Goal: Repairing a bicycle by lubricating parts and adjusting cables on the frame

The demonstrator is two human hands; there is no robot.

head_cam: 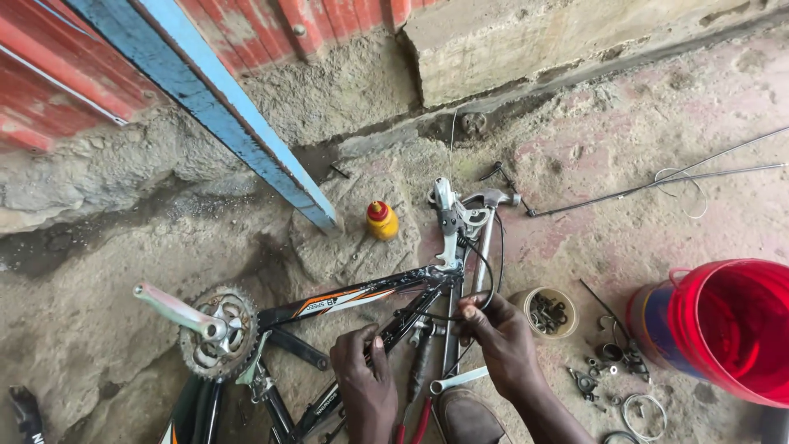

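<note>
Down on the rough ground, the left hand [366,380] grips a dark tube of the bicycle frame [353,300], fingers wrapped round it. Just beside it, the right hand [501,337] pinches a thin black cable [491,275] that loops up toward the silver fork [448,226]; what lies under its fingers is hidden. Both forearms and the shoe [467,415] are cut off below. Near the right stand a small tin of parts [549,312] and a red bucket [727,329], partly out of view

The rough concrete floor [641,107] carries a black bicycle frame [345,300], a small yellow bottle with a red cap [381,220], a hammer [485,238], a round tin of small parts [549,312], a red bucket [727,329], loose cables [657,182] and scattered fittings [608,362].
</note>
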